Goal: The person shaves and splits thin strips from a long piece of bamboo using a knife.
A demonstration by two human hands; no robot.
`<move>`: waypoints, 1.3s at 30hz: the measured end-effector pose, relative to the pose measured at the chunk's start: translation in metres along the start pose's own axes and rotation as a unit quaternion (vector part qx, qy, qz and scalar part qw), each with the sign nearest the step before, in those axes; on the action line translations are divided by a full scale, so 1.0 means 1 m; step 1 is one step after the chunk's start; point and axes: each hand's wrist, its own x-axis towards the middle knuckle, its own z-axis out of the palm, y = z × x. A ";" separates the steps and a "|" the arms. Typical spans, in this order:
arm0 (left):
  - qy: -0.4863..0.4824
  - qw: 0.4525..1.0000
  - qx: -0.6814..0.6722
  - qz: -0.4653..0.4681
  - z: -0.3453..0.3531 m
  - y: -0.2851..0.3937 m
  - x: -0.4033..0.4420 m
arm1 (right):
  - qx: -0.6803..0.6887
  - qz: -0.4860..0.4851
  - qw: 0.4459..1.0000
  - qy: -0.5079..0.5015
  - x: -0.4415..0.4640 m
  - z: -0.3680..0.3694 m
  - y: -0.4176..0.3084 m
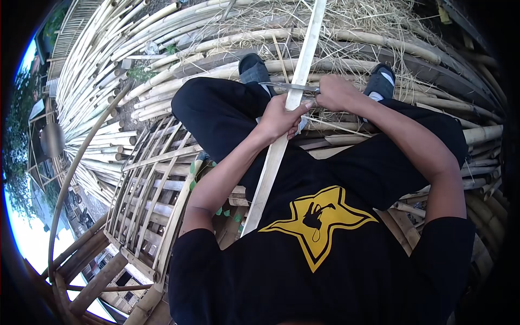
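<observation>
My left hand (280, 118) is closed around a long, pale, flat bamboo strip (307, 49). The strip runs from the top of the view, between my knees, down to the left side of my shirt. In my right hand (338, 93) is a knife (292, 86), its handle inside my closed fingers. The narrow blade points left and lies across the strip just above my left hand. My two hands are close together, with the left thumb near the right fist.
Bamboo poles (157, 40) lie in long rows ahead and left. Thin shavings (357, 24) cover the ground beyond my sandals (381, 81). A slatted bamboo frame (149, 200) stands at my left, near a curved pole (81, 157). A person (52, 140) is at far left.
</observation>
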 end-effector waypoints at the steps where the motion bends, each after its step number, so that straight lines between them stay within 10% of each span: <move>1: 0.000 1.000 0.001 0.002 0.001 -0.001 0.001 | 0.000 -0.007 1.000 -0.002 0.001 0.001 0.000; 22: 0.041 0.998 0.046 0.018 -0.007 -0.015 0.001 | -0.070 0.007 0.996 0.047 0.039 0.001 0.011; 28: 0.001 0.996 0.083 0.006 -0.011 -0.013 -0.041 | 0.033 0.240 0.960 0.137 0.056 -0.060 0.115; 39: -0.011 0.995 0.007 0.103 -0.025 -0.003 -0.007 | 0.085 0.050 0.994 0.051 0.013 -0.035 0.002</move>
